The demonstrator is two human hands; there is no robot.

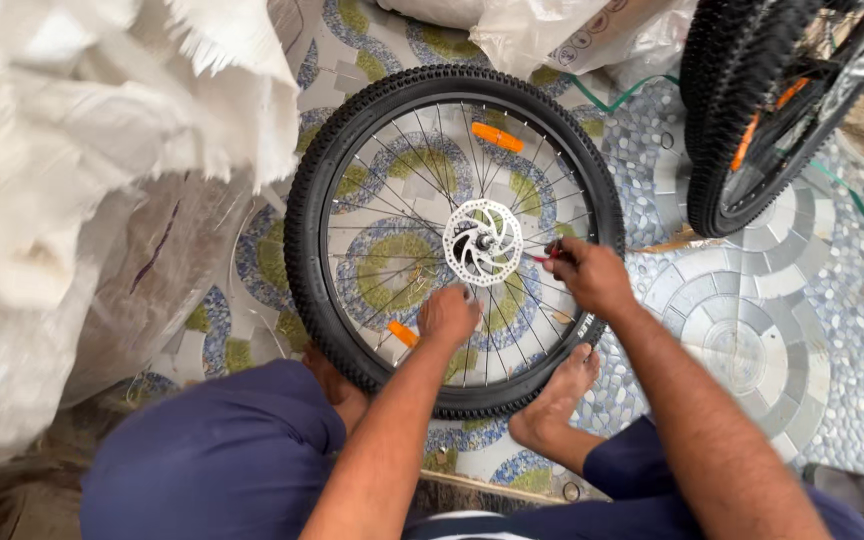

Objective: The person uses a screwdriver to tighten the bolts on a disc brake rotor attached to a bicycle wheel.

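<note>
Both hands (pixel 449 313) (pixel 589 275) on bicycle wheel (pixel 372 250)

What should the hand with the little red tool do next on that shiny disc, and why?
Probably turn the red-handled tool a little with the right hand. Its tip points at the hub of the brake disc, while the left hand rests on the spokes, steadying the wheel lying flat on the floor.

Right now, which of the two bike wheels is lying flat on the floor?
The wheel in the middle, with the silver disc rotor, lies flat under both hands. The other wheel, top right, stands upright at the frame's edge.
</note>
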